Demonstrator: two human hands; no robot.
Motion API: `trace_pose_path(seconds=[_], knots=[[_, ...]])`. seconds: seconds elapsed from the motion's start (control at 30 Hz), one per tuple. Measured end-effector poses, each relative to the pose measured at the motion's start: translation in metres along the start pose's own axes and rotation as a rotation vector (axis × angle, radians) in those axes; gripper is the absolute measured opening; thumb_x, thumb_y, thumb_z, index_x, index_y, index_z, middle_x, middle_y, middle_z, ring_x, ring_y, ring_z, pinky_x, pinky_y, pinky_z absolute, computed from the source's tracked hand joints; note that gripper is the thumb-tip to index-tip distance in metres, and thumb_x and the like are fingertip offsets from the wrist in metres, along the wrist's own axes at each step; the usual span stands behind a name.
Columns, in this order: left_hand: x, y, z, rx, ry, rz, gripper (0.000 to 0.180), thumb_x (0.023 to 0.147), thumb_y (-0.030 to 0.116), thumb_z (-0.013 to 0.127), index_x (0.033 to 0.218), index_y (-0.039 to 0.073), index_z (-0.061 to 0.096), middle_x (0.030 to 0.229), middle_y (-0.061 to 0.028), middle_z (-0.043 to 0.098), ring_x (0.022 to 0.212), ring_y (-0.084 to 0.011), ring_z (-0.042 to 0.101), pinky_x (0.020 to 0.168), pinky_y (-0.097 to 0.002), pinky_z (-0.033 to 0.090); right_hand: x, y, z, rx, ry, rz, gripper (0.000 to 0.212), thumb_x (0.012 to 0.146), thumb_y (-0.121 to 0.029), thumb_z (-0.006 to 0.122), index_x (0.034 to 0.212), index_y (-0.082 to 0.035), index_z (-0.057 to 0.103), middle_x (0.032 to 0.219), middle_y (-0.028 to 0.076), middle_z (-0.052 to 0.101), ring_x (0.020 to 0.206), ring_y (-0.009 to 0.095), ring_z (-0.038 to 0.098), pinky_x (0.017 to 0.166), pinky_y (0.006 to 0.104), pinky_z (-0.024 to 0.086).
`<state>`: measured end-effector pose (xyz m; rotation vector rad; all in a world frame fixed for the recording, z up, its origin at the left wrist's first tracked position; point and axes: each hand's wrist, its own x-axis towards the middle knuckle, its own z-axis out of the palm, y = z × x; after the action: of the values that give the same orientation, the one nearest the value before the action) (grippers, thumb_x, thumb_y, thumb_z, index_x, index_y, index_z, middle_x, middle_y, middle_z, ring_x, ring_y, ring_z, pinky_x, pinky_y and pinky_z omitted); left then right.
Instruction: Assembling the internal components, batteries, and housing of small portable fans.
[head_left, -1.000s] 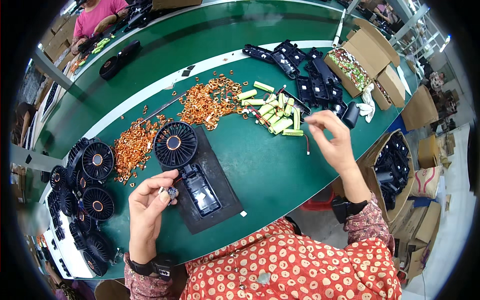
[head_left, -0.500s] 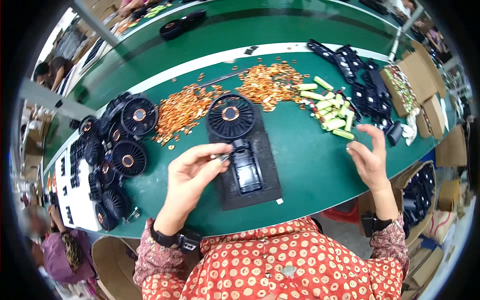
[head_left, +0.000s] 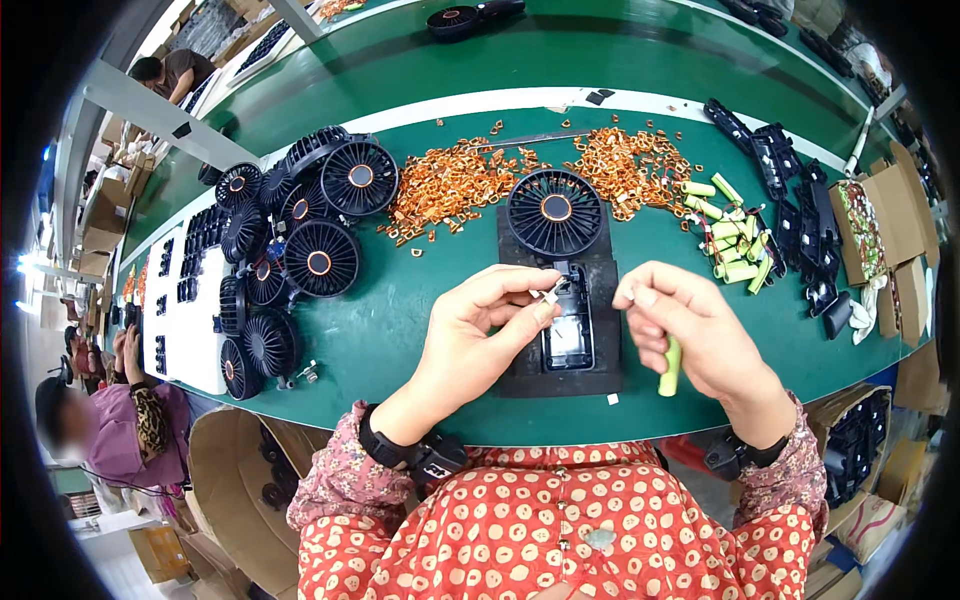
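A black handheld fan (head_left: 530, 225) with a round grille lies on a dark foam pad (head_left: 606, 375) in front of me, its hollow handle facing up. Over the left edge of that handle, my left hand (head_left: 470, 335) pinches a small whitish, metallic-looking part (head_left: 548, 294) between thumb and fingertips; its exact kind is too small to tell. My right hand (head_left: 705, 335), just right of the handle, is closed around a yellow-green battery cell (head_left: 671, 368), whose lower end sticks out below the fingers. What the right thumb and forefinger pinch is mostly hidden.
Fan heads (head_left: 320, 262) are piled at left beside a white board (head_left: 205, 345). Heaps of small orange rings (head_left: 460, 185) lie beyond the fan. Battery cells (head_left: 740, 270), black housings (head_left: 805, 220) and an open cardboard box (head_left: 895, 215) stand at right.
My right hand has come left from the battery heap and now holds a battery cell. My left hand still pinches the small part beside the handle. The whole view has shifted.
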<state>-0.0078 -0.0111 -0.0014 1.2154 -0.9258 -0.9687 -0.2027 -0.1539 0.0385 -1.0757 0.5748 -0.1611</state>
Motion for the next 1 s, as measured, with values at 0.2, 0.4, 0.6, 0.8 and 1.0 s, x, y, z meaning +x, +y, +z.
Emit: trace_pose_path(seconds=[0.2, 0.4, 0.6, 0.8, 1.0], knots=[[0.001, -0.001, 0.012, 0.283, 0.087, 0.154, 0.027, 0.090, -0.006, 0.068, 0.116, -0.001, 0.069, 0.114, -0.0097, 0.067, 0.101, -0.0141, 0.068, 0.087, -0.0260, 0.057, 0.007, 0.009, 0.020, -0.312, 0.017, -0.103, 0.016, 0.106, -0.016, 0.050, 0.105, -0.002, 0.057, 0.077, -0.003, 0.055, 0.061, 0.004, 0.052, 0.053, 0.0211, 0.045], [0.001, -0.005, 0.018, 0.355, 0.125, 0.287, 0.029, 0.089, -0.008, 0.068, 0.117, -0.002, 0.069, 0.117, -0.0127, 0.066, 0.104, -0.0169, 0.067, 0.088, -0.0270, 0.059, 0.015, 0.015, 0.017, -0.415, 0.051, -0.202, 0.023, 0.107, -0.019, 0.047, 0.101, 0.001, 0.058, 0.076, 0.005, 0.067, 0.065, 0.011, 0.066, 0.057, 0.0243, 0.053], [0.000, -0.005, 0.017, 0.516, 0.158, 0.404, 0.029, 0.086, -0.008, 0.070, 0.114, -0.002, 0.071, 0.110, -0.0152, 0.069, 0.096, -0.0192, 0.071, 0.082, -0.0280, 0.060, 0.020, 0.010, 0.027, -0.238, 0.020, -0.013, 0.029, 0.108, -0.024, 0.043, 0.100, 0.001, 0.057, 0.074, 0.007, 0.068, 0.064, 0.013, 0.067, 0.054, 0.0241, 0.052], [0.000, 0.001, 0.017, 0.753, 0.194, 0.558, 0.029, 0.083, -0.006, 0.072, 0.111, -0.002, 0.072, 0.102, -0.0147, 0.070, 0.085, -0.0221, 0.071, 0.070, -0.0293, 0.058, 0.023, 0.015, 0.030, -0.261, 0.054, -0.054, 0.029, 0.108, -0.024, 0.044, 0.099, 0.000, 0.057, 0.073, 0.007, 0.067, 0.062, 0.012, 0.066, 0.053, 0.0231, 0.050], [-0.002, 0.001, 0.019, 0.836, 0.216, 0.581, 0.028, 0.083, -0.006, 0.071, 0.110, -0.002, 0.073, 0.099, -0.0138, 0.070, 0.081, -0.0229, 0.071, 0.067, -0.0297, 0.057, 0.022, 0.019, 0.033, -0.253, 0.080, -0.082, 0.027, 0.108, -0.022, 0.045, 0.099, 0.000, 0.058, 0.071, 0.006, 0.067, 0.061, 0.010, 0.064, 0.051, 0.0222, 0.049]])
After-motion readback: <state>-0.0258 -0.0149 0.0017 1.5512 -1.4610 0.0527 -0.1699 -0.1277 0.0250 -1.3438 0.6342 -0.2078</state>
